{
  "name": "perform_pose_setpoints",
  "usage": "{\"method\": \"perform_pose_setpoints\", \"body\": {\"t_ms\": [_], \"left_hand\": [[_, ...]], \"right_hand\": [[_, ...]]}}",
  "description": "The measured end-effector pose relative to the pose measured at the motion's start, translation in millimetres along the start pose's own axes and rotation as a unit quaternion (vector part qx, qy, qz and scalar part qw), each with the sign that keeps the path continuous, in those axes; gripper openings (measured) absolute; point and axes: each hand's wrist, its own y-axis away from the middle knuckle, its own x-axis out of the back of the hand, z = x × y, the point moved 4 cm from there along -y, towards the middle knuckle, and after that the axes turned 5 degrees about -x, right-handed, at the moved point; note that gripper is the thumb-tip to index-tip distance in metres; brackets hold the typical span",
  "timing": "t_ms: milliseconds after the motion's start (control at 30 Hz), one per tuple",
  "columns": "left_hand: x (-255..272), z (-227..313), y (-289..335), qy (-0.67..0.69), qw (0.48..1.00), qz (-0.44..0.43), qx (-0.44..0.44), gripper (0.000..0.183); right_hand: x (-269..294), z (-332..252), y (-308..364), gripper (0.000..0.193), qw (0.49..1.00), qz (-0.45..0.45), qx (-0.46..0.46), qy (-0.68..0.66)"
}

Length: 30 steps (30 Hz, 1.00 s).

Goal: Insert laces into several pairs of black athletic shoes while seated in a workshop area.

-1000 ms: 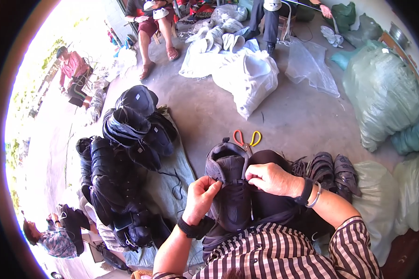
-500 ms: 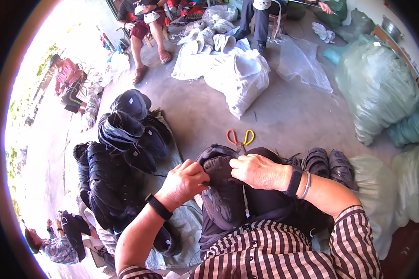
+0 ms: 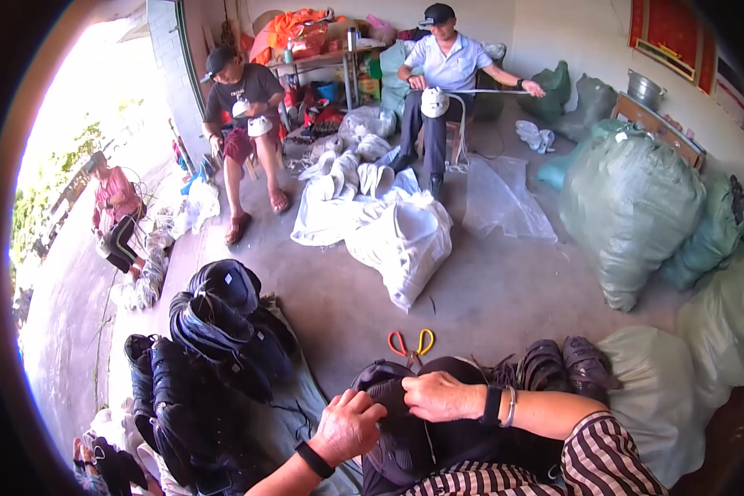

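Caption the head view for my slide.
Left hand and right hand at a dark shoe, red-and-yellow-handled scissors beyond it.

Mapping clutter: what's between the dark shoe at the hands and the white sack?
In the head view: red-and-yellow scissors just beyond the dark shoe, then floor with a small dark strand near the white sack.

We can pass toward one o'clock from the held shoe (image 3: pixel 395 450). Scissors (image 3: pixel 412 357) obstruct us at twelve, black shoes (image 3: pixel 213 331) at ten, grey shoes (image 3: pixel 542 368) at two.
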Motion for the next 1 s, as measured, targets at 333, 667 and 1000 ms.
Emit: {"method": "perform_pose_setpoints", "body": {"t_ms": [333,667,1000], "left_hand": [[-2.2,-1.3,-18.9,0.079,0.988,0.061,0.12,0.014],[-3.4,0.4,-15.5,0.045,0.997,0.007,0.062,0.018],[4.2,-6.0,-9.3,0.145,0.973,0.078,0.161,0.024]], "right_hand": [[14.6,7.2,-3.3,0.007,0.992,0.105,-0.047,-0.046],[8.8,14.2,6.6,0.007,0.974,0.131,-0.063,-0.173],[8.1,19.0,8.7,0.008,0.959,0.106,-0.064,-0.256]]}}
